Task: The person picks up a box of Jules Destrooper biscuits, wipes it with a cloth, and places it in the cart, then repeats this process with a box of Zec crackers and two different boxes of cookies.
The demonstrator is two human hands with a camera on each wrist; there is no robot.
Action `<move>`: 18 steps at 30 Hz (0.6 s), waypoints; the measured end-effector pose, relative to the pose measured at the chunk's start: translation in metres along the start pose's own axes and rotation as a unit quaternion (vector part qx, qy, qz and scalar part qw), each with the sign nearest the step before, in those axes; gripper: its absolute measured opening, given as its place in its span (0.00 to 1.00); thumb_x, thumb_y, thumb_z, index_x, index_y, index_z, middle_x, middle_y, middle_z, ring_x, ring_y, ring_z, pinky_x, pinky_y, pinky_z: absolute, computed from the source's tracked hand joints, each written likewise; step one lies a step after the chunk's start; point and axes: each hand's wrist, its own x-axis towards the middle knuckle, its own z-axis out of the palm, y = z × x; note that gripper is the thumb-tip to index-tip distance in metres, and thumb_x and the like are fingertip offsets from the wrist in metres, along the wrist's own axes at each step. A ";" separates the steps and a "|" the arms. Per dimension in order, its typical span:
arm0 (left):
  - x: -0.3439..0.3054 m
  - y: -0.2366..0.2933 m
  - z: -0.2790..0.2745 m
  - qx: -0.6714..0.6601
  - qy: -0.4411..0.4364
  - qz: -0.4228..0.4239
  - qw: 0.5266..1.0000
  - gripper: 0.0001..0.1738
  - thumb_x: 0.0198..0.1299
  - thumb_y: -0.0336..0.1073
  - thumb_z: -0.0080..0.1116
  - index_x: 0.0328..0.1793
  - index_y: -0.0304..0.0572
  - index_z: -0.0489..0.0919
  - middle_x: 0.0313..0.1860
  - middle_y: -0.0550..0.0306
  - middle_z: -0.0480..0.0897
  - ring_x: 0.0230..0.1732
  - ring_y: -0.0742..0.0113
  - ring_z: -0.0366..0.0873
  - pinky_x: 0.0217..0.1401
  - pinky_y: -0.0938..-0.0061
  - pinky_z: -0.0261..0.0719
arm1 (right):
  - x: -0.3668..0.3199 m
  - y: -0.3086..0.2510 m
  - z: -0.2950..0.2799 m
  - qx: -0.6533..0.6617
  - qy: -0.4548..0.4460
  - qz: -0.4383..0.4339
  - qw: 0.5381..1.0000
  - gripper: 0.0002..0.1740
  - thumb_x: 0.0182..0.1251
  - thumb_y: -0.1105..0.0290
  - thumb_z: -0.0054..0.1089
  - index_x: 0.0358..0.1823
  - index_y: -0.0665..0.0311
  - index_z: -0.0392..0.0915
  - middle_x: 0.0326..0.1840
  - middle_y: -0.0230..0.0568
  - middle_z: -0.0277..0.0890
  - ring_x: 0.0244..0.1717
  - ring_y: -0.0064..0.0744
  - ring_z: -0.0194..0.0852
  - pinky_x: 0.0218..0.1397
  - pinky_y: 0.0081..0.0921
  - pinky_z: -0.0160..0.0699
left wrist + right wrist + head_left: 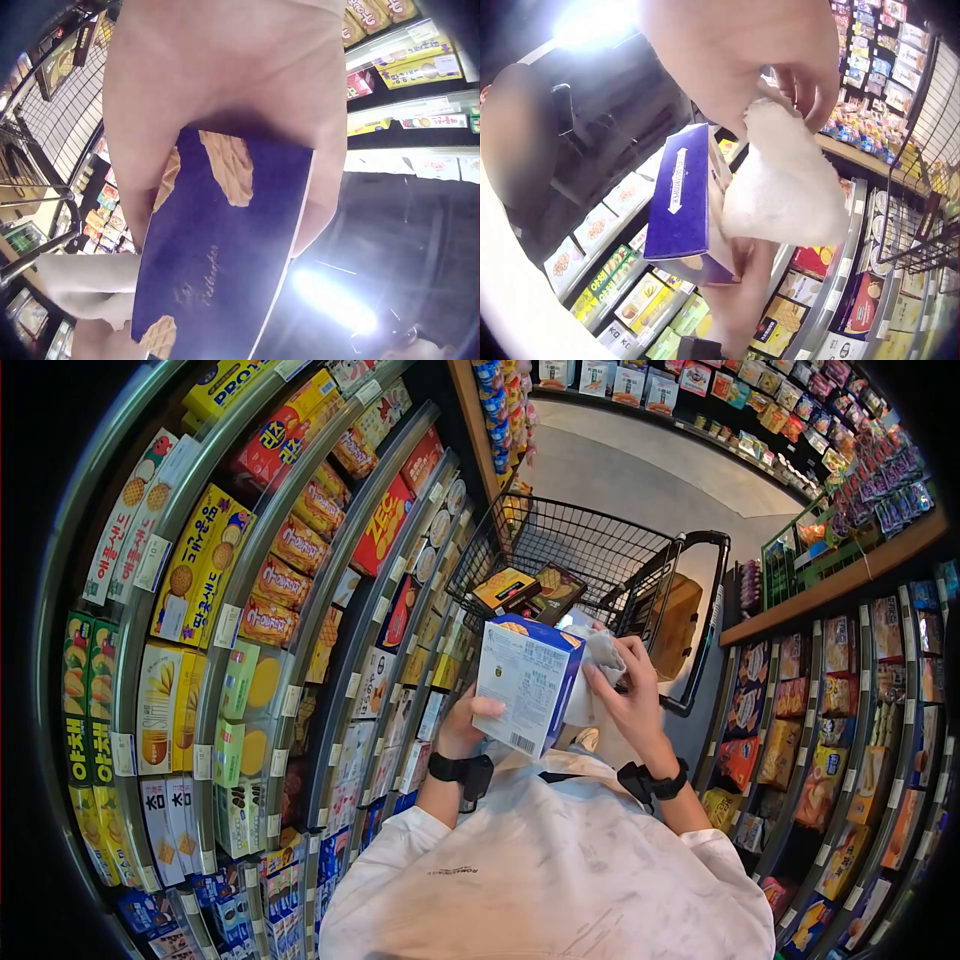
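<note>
A blue and white box (pixel 522 682) with waffle pictures is gripped at its side by the left hand (pixel 470 722), the thumb lying on the white printed face. In the left wrist view the fingers of the left hand (pixel 225 82) wrap both edges of the dark blue box (pixel 225 240). Beside the box, the right hand (pixel 636 695) pinches a crumpled white cloth (pixel 603 652). The right wrist view has that cloth (pixel 784 176) hanging from the right hand (pixel 757 60), against or just in front of the box (pixel 686 199); contact is unclear.
A black wire cart (pixel 590 540) stands ahead, holding a yellow and dark box (pixel 505 588) and a dark box (pixel 556 592). Snack shelves (pixel 215 660) rise on the left, and more shelves (pixel 840 740) on the right. Beyond the cart lies grey floor (pixel 620 470).
</note>
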 end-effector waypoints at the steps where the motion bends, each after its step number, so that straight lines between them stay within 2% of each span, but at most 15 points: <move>1: 0.002 -0.001 0.000 -0.004 0.004 0.011 1.000 0.46 0.44 0.36 0.65 0.74 0.33 0.65 0.63 0.44 0.78 0.63 0.53 0.77 0.68 0.62 0.74 | 0.000 -0.002 -0.001 0.026 0.006 0.022 0.999 0.21 0.62 0.72 0.69 0.56 0.69 0.79 0.45 0.38 0.78 0.38 0.30 0.74 0.45 0.23 0.74; 8: 0.012 0.005 0.007 -0.039 0.012 0.069 0.997 0.46 0.45 0.35 0.64 0.74 0.31 0.64 0.64 0.42 0.77 0.62 0.50 0.79 0.66 0.60 0.78 | -0.002 -0.006 -0.009 -0.030 0.018 -0.043 0.998 0.18 0.63 0.77 0.69 0.54 0.68 0.79 0.40 0.43 0.83 0.40 0.33 0.82 0.47 0.26 0.79; 11: 0.014 0.013 0.015 -0.055 -0.028 0.089 0.994 0.45 0.46 0.35 0.64 0.74 0.31 0.64 0.65 0.41 0.77 0.63 0.49 0.79 0.67 0.60 0.78 | -0.003 -0.006 -0.007 -0.019 0.051 -0.044 0.998 0.16 0.62 0.80 0.69 0.50 0.69 0.78 0.42 0.44 0.85 0.42 0.35 0.85 0.49 0.27 0.80; 14: 0.016 0.011 0.009 -0.057 0.009 0.091 0.994 0.46 0.46 0.36 0.65 0.74 0.31 0.65 0.64 0.42 0.78 0.62 0.48 0.80 0.66 0.59 0.78 | -0.001 -0.004 -0.011 -0.073 0.001 -0.054 0.996 0.17 0.61 0.79 0.70 0.50 0.68 0.76 0.44 0.45 0.84 0.43 0.35 0.85 0.48 0.26 0.80; 18: 0.022 0.009 0.002 -0.060 0.020 0.106 0.992 0.46 0.46 0.35 0.65 0.74 0.31 0.65 0.64 0.42 0.78 0.62 0.48 0.79 0.66 0.59 0.78 | 0.004 -0.013 -0.011 -0.067 0.036 -0.123 0.990 0.16 0.62 0.83 0.65 0.49 0.66 0.73 0.54 0.48 0.80 0.53 0.41 0.80 0.55 0.32 0.78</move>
